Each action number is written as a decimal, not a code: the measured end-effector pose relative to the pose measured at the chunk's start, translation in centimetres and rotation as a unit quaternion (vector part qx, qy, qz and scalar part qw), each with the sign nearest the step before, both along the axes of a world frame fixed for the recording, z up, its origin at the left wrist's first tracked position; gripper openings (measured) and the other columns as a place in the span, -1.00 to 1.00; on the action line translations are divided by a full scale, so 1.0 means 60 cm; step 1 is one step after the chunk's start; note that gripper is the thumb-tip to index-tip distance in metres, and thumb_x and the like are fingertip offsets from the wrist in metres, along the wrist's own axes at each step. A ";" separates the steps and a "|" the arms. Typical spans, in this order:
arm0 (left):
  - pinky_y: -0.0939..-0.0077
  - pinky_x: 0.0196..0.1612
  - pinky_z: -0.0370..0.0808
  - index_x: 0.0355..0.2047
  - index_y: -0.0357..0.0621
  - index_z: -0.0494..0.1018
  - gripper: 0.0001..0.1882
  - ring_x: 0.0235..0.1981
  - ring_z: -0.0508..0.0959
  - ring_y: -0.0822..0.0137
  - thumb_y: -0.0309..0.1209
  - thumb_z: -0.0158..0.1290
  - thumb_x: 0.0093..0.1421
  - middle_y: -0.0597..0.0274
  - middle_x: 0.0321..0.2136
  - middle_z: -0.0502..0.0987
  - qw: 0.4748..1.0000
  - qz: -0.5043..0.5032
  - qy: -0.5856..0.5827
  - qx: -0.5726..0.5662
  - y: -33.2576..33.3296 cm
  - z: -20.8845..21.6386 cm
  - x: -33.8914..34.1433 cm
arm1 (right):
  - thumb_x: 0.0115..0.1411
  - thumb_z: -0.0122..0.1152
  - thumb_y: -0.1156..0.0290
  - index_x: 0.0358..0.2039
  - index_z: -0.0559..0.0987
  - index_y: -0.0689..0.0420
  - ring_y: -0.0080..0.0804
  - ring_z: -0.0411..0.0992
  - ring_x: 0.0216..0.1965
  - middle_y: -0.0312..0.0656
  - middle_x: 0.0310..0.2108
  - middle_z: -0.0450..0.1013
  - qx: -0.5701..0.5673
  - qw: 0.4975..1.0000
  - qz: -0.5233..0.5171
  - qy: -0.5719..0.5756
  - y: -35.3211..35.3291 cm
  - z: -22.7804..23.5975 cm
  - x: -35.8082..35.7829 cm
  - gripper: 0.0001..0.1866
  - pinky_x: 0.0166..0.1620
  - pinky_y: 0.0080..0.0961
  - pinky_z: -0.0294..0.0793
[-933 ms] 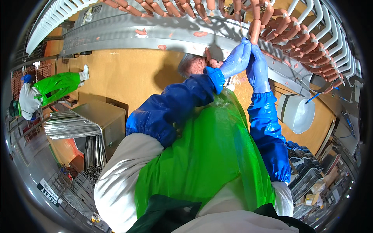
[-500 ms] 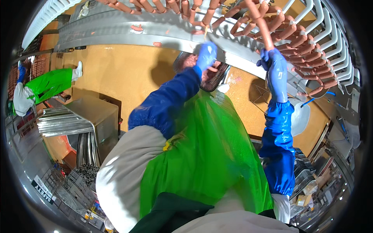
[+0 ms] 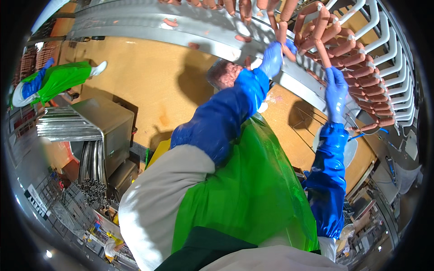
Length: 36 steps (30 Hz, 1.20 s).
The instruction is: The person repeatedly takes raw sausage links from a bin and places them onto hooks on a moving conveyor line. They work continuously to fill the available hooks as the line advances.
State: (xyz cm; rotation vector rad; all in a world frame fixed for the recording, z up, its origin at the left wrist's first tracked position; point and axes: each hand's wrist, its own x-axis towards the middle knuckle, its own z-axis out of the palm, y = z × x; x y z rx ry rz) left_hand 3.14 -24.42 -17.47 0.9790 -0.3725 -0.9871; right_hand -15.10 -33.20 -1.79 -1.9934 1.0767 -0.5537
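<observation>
Strings of linked sausages (image 3: 364,72) hang from a row of white hooks (image 3: 382,28) at the upper right. My right hand (image 3: 335,92), in a blue glove, is closed around the lower end of a sausage link (image 3: 323,53) below the nearest hook. To its left, my left hand (image 3: 272,59), also gloved in blue, has its fingers wrapped about a sausage (image 3: 288,52) in a hanging string. Part of that sausage is hidden by the glove. Below both hands runs a long grey metal ledge (image 3: 135,30), with a few loose sausage pieces (image 3: 193,46) on it.
A bin with pinkish meat pieces (image 3: 224,74) stands beneath my left forearm. At left, a metal cart (image 3: 110,124) holds stacked metal rods (image 3: 68,124). Beyond it is another person in a green apron (image 3: 65,79). A round light-coloured container (image 3: 350,151) lies past my right forearm.
My left hand has moved right and up, from above the bin to the hanging sausages. My right hand has shifted slightly right and down, and the sausage it holds now bends at a link.
</observation>
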 end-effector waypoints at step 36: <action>0.51 -0.41 0.49 -0.30 -0.22 0.46 -0.83 -0.48 0.57 0.43 -0.43 0.13 0.12 0.25 -0.52 0.55 0.855 -0.098 -0.499 0.097 0.144 0.308 -0.001 | 0.16 0.23 0.53 -0.18 0.56 0.29 -0.49 0.46 -0.27 -0.13 -0.22 0.51 0.364 0.734 -0.254 -0.514 0.170 -0.043 0.138 -0.79 -0.20 -0.57 0.50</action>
